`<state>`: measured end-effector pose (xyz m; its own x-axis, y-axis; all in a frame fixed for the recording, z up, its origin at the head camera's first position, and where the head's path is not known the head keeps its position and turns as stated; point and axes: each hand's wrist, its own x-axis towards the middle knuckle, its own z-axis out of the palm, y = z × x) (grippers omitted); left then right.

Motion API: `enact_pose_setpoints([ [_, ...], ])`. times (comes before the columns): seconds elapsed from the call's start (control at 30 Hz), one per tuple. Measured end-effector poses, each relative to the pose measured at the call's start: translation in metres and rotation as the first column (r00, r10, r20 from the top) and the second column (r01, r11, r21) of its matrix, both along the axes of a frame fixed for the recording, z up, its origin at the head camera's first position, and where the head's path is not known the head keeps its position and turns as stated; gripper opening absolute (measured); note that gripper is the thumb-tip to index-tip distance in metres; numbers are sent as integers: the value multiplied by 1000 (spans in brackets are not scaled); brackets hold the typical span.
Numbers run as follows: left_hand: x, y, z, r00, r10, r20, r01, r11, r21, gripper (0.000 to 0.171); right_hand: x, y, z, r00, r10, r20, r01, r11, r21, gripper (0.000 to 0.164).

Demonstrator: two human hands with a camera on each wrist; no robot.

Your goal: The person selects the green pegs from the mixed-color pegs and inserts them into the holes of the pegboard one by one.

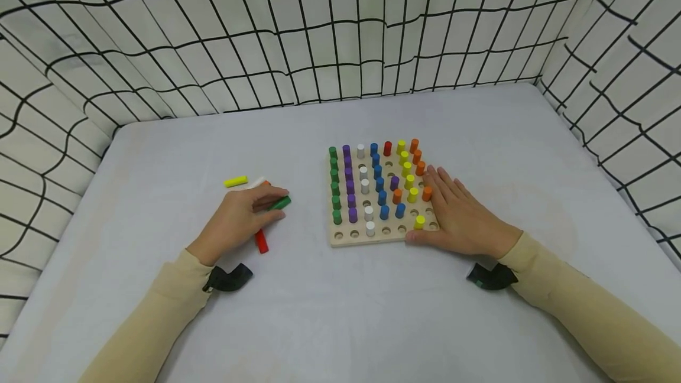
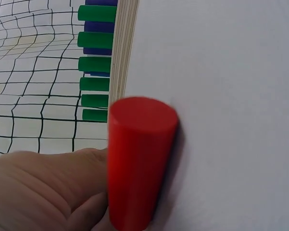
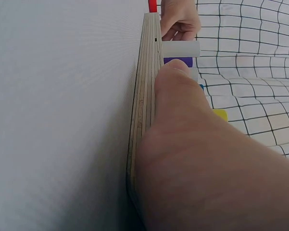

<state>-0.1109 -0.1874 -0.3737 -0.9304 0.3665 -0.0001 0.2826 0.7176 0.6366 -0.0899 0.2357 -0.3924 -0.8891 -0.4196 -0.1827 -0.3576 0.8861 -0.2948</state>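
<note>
My left hand [image 1: 242, 217] pinches a green peg [image 1: 280, 203] between thumb and fingers, left of the wooden pegboard [image 1: 372, 239]. Under that hand, a red peg [image 1: 261, 242] lies on the table; it also looms large in the left wrist view. A yellow peg [image 1: 236, 182] lies just beyond the hand, and a white peg [image 1: 258, 182] and an orange peg [image 1: 266, 183] are partly hidden behind it. With straight fingers, my right hand [image 1: 460, 217] rests along the board's right edge, its thumb at the near right corner. Colored pegs stand upright in the board in columns.
Green pegs [image 1: 334, 188] fill most of the leftmost column, with purple pegs [image 1: 349, 187] beside them. Several holes show bare, mostly in the near row. A white cloth covers the table [image 1: 319, 312], and black wire mesh [image 1: 330, 22] stands around its back and sides.
</note>
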Motion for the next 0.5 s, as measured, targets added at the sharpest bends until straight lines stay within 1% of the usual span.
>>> enact_pose_setpoints([
  [0.13,1,3,1,999,-7,-43,3,996,-93,41,0,0,1,1000,-4,-5,4,1000,-3,128],
  [0.23,2,4,1,997,-16,-81,6,992,-128,40,0,0,1,1000,-3,-3,3,1000,-2,127],
  [0.33,3,5,1,996,-19,-91,8,994,-113,39,0,0,1,1000,-1,-2,1,1000,-1,127],
  [0.5,4,2,1,998,-4,-68,2,999,-32,37,0,0,1,1000,0,1,0,1000,0,128],
])
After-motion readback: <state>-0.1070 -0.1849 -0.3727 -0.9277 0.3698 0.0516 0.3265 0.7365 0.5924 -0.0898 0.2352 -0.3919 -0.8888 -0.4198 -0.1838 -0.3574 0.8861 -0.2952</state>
